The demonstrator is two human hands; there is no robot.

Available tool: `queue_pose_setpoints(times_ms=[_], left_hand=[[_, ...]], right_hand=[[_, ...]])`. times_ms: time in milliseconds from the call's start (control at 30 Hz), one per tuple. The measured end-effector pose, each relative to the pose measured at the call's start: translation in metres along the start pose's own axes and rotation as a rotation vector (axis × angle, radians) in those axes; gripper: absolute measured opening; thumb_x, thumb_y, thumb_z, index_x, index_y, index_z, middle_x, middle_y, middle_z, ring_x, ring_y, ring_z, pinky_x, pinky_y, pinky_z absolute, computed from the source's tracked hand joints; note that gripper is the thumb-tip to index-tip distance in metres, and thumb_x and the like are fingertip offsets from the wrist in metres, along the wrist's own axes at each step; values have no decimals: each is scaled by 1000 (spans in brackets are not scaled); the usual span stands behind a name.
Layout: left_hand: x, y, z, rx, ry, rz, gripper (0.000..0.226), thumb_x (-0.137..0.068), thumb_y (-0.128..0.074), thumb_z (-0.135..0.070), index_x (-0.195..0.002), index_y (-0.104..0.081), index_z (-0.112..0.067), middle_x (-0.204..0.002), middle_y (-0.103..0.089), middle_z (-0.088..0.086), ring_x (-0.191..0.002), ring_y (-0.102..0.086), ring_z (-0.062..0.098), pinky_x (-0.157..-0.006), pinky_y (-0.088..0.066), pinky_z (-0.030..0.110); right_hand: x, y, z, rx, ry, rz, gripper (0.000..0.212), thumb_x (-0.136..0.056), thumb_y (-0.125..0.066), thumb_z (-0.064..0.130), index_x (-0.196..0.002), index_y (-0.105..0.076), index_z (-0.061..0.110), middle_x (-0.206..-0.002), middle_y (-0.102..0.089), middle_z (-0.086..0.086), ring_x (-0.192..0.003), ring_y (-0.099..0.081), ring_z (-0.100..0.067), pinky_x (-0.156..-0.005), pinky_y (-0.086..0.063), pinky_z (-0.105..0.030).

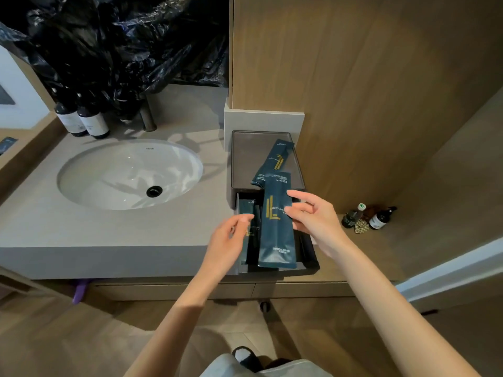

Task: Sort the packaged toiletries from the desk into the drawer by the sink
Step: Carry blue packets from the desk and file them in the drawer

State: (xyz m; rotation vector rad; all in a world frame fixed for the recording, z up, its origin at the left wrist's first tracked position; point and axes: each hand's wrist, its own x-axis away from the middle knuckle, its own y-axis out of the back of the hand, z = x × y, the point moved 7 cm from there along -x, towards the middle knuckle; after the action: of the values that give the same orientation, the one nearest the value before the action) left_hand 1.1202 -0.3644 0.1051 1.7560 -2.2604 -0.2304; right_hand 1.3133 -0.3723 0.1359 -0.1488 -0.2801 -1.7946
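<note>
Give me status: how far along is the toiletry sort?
Done: a stowed packet lies in the open drawer, left slot. In hand: the right hand pinches a large packet over the drawer; the left hand is at the stowed packet, grip unclear. Left: a third packet on the top tray; desk not in view.

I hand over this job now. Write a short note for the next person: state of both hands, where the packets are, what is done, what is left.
Left hand: open, fingers relaxed, at the drawer packet in the left part of the open drawer; I cannot tell whether it touches.
Right hand: pinches the right edge of the tall packet, held over the drawer.
Tray packet: lies on the tray above the drawer.
Done: drawer open, one packet inside.
Left: put in the tall packet, probably the tray packet too. The desk is out of view.
</note>
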Motion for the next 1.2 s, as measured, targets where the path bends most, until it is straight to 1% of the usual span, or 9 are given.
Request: queue_pose_setpoints(times_ms=[167,333,433,500,600,800,933,1033,1200], left_hand=[[-17,5,37,-100,147,-24,45,-98,-45,-28,-142,-40,-15,-145,-44,5,-131,-42,17,-108,-34,31],[-24,-7,55,-110,203,92,57,-95,-54,-23,-147,-32,-19,-150,-39,4,-128,-49,19,-109,-35,33],[-26,-4,57,-102,186,63,57,-93,-55,-18,-145,-35,-25,-146,-45,1,-123,-50,13,-106,-41,36],[-25,-1,58,-90,179,47,56,-92,-57,-18,-144,-37,-28,-144,-48,0,-123,-52,15,-93,-53,39],[-23,1,60,-52,190,43,56,-92,-58,-19,-144,-39,-27,-143,-49,1,-120,-55,19,-69,-59,23],[-21,1,64,13,197,27,56,-91,-60,-19,-142,-41,-29,-142,-50,2,-109,-54,9,-67,-58,21],[-22,1,64,6,190,19,56,-91,-61,-19,-142,-41,-30,-143,-49,1,-110,-54,8,-68,-57,22],[-22,0,65,14,191,18,56,-91,-60,-19,-142,-41,-30,-143,-49,1,-105,-51,4,-67,-57,22],[-23,1,66,25,183,22,55,-91,-60,-19,-142,-42,-30,-142,-49,1,-112,-53,6,-71,-60,28]], right_hand=[[7,12,-31,123,-170,189,39,-89,-63,3,-125,-61,18,-53,-49,13,-54,-56,4,-55,-47,-13],[-14,-3,-55,185,-208,154,36,-91,-57,1,-123,-61,17,-47,-54,17,-79,-60,-6,-64,-48,-16],[-40,-13,-66,194,-153,58,39,-90,-55,-1,-125,-62,15,-65,-59,8,-94,-57,-13,-77,-48,-21],[-55,-19,-73,191,-126,13,39,-89,-53,-1,-123,-64,15,-74,-59,4,-89,-55,-13,-71,-44,-20],[-73,-29,-83,193,-118,-32,38,-88,-50,-1,-110,-67,26,-92,-61,3,-96,-56,-13,-73,-42,-19],[-80,-35,-99,251,-133,-60,37,-89,-55,-3,-105,-66,29,-104,-68,-6,-105,-62,-23,-90,-54,-35],[-79,-36,-90,408,-2,-44,34,-88,-61,0,-117,-64,17,-97,-63,-4,-86,-61,-17,-73,-48,-17],[-77,-40,-76,610,118,50,43,-86,-67,5,-127,-59,15,-114,-53,-1,-81,-59,-15,-80,-46,-20],[-71,-47,-77,801,146,360,80,-76,-79,23,-146,-39,23,-155,-28,-8,-139,-33,-28,-111,-37,-44]])
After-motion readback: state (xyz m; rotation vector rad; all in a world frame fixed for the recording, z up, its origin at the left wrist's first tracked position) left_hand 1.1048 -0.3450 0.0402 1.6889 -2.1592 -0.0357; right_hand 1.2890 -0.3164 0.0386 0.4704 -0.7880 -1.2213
